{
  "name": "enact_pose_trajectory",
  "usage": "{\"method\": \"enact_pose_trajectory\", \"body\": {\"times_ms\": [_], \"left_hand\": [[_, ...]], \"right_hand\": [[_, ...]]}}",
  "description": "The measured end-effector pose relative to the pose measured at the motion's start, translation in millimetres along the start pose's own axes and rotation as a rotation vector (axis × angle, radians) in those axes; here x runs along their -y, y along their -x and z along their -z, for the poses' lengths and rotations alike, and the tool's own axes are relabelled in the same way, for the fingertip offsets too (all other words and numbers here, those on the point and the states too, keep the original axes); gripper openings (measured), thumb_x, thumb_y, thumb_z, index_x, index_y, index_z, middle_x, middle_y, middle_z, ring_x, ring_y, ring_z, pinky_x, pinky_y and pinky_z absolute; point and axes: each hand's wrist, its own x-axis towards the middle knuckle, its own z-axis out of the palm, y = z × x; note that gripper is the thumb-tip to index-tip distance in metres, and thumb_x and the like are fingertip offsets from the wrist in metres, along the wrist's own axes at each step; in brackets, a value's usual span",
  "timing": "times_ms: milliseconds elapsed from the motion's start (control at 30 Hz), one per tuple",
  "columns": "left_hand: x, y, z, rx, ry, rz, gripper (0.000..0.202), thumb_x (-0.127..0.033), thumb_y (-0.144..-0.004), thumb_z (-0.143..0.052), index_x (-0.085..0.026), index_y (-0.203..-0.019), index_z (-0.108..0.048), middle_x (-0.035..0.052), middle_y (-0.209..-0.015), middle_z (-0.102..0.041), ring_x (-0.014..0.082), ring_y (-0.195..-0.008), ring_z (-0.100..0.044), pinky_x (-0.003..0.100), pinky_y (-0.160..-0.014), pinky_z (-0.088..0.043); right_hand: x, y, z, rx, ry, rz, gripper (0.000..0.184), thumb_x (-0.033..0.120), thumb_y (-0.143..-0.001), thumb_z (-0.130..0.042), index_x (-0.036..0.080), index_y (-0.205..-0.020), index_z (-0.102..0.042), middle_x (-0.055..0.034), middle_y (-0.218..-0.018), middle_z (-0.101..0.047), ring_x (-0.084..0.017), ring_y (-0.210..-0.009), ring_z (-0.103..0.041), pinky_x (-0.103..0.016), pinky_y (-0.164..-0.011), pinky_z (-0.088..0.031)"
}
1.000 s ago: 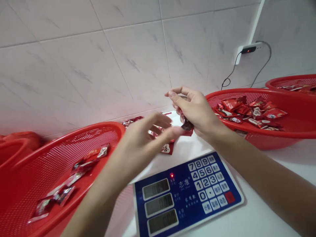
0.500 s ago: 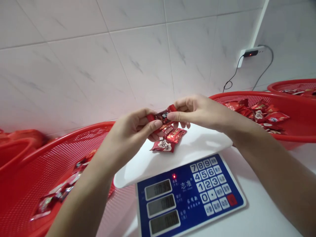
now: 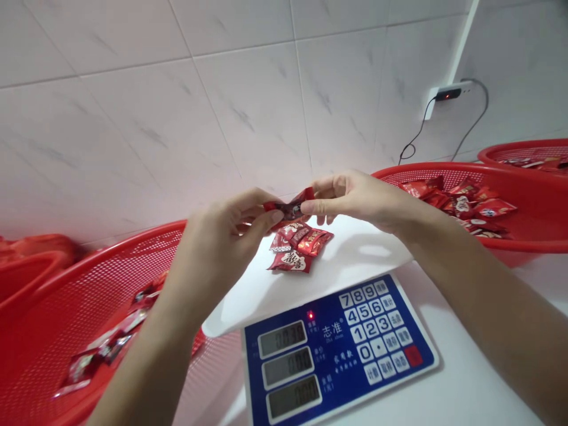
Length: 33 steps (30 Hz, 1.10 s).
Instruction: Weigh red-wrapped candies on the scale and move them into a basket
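Note:
A small wrapped candy [image 3: 291, 210] in dark red foil is held level above the scale's white pan [image 3: 355, 255]. At its left end, the thumb and fingers of my left hand [image 3: 231, 229] are closed on the wrapper. My right hand [image 3: 352, 200] pinches the other end between thumb and fingers. Just below, several red candy packets [image 3: 298, 245] lie in a small heap on the pan. In front is the blue panel of the digital scale [image 3: 333, 349], with its keypad, three displays and a lit red light.
On the left stands a red perforated basket [image 3: 57, 296] with wrapped candies [image 3: 119, 337] inside. Another red basket [image 3: 528, 219] at right holds more packets, and a third [image 3: 510, 152] sits behind it. A power strip [image 3: 452, 92] with cables is on the tiled wall.
My left hand has shifted slightly left and up along the candy's end, uncovering more of the packets on the pan. My right hand keeps its pinch.

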Motion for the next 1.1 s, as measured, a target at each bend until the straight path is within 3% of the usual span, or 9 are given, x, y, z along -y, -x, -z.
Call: {"method": "enact_pose_trajectory", "body": {"times_ms": [133,233,367,467,600,800,967,1033,1100], "left_hand": [[0.2,4.0,-4.3,-0.194,-0.135,-0.283,0.011,-0.027,-0.094,-0.071,-0.029,-0.085,-0.078,-0.0020,-0.093,-0.079,0.0186,-0.084,-0.072,0.031,-0.078,-0.057],[0.5,4.5,-6.3,-0.222,-0.170,-0.382,0.020,-0.020,-0.098,-0.064,-0.029,-0.085,-0.076,-0.0001,-0.101,-0.078,0.0183,-0.092,-0.071,0.032,-0.079,-0.057],[2.4,0.8,-6.6,-0.154,0.120,-0.042,0.018,-0.032,-0.102,-0.060,-0.023,-0.104,-0.076,0.0042,-0.101,-0.077,0.0196,-0.095,-0.074,0.031,-0.083,-0.060],[5.2,-3.0,-6.7,0.028,0.379,0.149,0.023,-0.039,-0.093,-0.074,-0.018,-0.101,-0.077,0.0051,-0.091,-0.077,0.0173,-0.081,-0.074,0.026,-0.075,-0.061],[7.1,-3.9,-8.5,0.069,0.501,0.169,0.013,-0.021,-0.080,-0.085,-0.018,-0.089,-0.078,0.0035,-0.090,-0.079,0.0134,-0.079,-0.072,0.019,-0.072,-0.059],[8.1,-4.0,-7.3,0.050,0.452,0.140,0.010,-0.024,-0.080,-0.083,-0.018,-0.086,-0.078,0.0030,-0.082,-0.077,0.0147,-0.073,-0.070,0.023,-0.070,-0.058],[16.5,-8.3,0.8,0.060,0.188,0.179,0.006,-0.026,-0.082,-0.076,-0.020,-0.084,-0.076,0.0029,-0.083,-0.078,0.0172,-0.075,-0.070,0.030,-0.075,-0.055],[20.2,-8.8,3.1,0.064,0.127,0.198,0.007,-0.028,-0.083,-0.073,-0.022,-0.086,-0.075,0.0022,-0.082,-0.078,0.0189,-0.076,-0.071,0.032,-0.076,-0.054],[22.0,-8.2,4.2,0.083,0.043,0.216,0.009,-0.030,-0.086,-0.069,-0.024,-0.089,-0.074,0.0024,-0.083,-0.078,0.0215,-0.078,-0.072,0.035,-0.077,-0.053]], "right_hand": [[3.3,1.8,-0.4,0.054,-0.140,-0.032,0.027,0.040,-0.086,-0.083,0.016,-0.097,-0.079,-0.0099,-0.103,-0.075,-0.018,-0.091,-0.070,-0.030,-0.079,-0.057],[4.9,-0.3,-3.7,-0.042,-0.178,-0.042,0.016,0.023,-0.087,-0.080,0.014,-0.100,-0.079,-0.0106,-0.101,-0.075,-0.017,-0.089,-0.070,-0.030,-0.080,-0.058],[3.5,-4.6,-11.2,-0.228,-0.086,0.002,0.025,0.004,-0.083,-0.077,0.011,-0.106,-0.075,-0.0077,-0.092,-0.073,-0.013,-0.076,-0.067,-0.026,-0.074,-0.058],[-0.1,-6.3,-15.3,-0.198,-0.082,0.034,0.026,0.005,-0.081,-0.080,0.011,-0.106,-0.072,-0.0049,-0.087,-0.071,-0.011,-0.073,-0.066,-0.023,-0.069,-0.058],[-4.7,-7.1,-14.9,-0.100,-0.147,0.043,0.023,0.005,-0.084,-0.076,0.012,-0.105,-0.070,-0.0039,-0.085,-0.070,-0.011,-0.077,-0.068,-0.021,-0.071,-0.059],[-5.8,-7.9,-16.2,-0.122,-0.108,0.030,0.028,0.008,-0.084,-0.075,0.012,-0.111,-0.069,-0.0083,-0.101,-0.073,-0.014,-0.086,-0.070,-0.024,-0.074,-0.060],[4.1,3.9,8.6,-0.342,0.425,-0.107,0.041,0.030,-0.094,-0.071,0.016,-0.132,-0.067,-0.0141,-0.129,-0.071,-0.022,-0.106,-0.071,-0.034,-0.088,-0.059],[5.4,14.9,34.0,-0.439,0.761,-0.294,0.043,0.031,-0.098,-0.064,0.018,-0.139,-0.066,-0.0133,-0.135,-0.069,-0.025,-0.114,-0.069,-0.035,-0.093,-0.055],[1.1,29.6,62.1,-0.392,1.079,-0.530,0.047,0.031,-0.103,-0.052,0.017,-0.147,-0.061,-0.0138,-0.141,-0.067,-0.026,-0.121,-0.066,-0.037,-0.098,-0.051]]}}
